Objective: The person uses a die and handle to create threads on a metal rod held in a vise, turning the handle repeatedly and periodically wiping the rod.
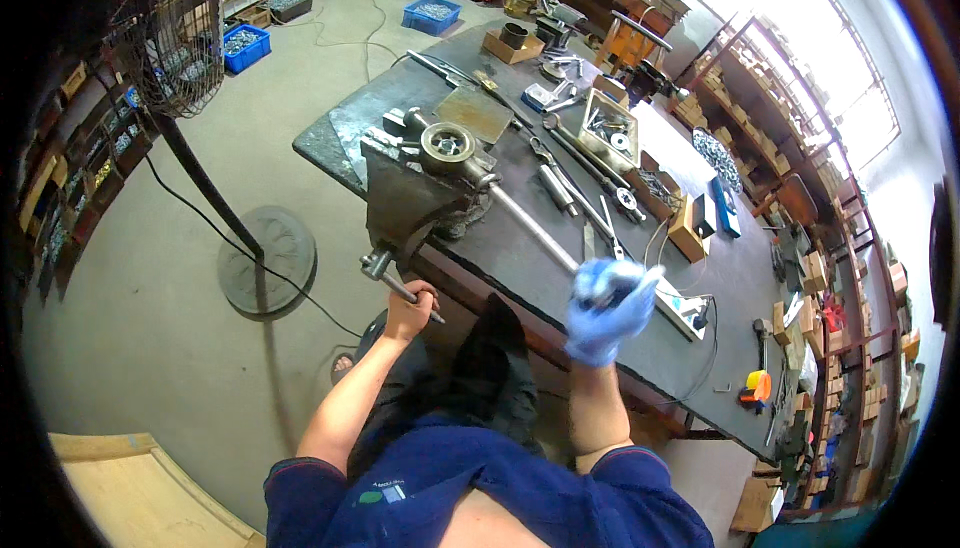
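A bench vise (400, 213) stands at the table's near left corner. My bare left hand (412, 310) is wrapped round the vise's handle bar (400, 291), below the jaws. Above the vise sits a round die stock (447, 145), whose long steel handle (530, 223) slants across the table toward my right hand. My right hand (610, 310), in a dirty blue glove, is raised at that handle's far end with its fingers curled. A dark patch shows among those fingers; whether it is an object or grime is unclear. The hand hides the handle's tip.
Wrenches and rods (575, 173), a box of small parts (610, 128) and a power strip (685, 316) lie on the dark table (480, 268). An orange-yellow tape measure (757, 388) is near the right end. A fan stand (265, 260) is on the floor at left; shelves (850, 298) line the right.
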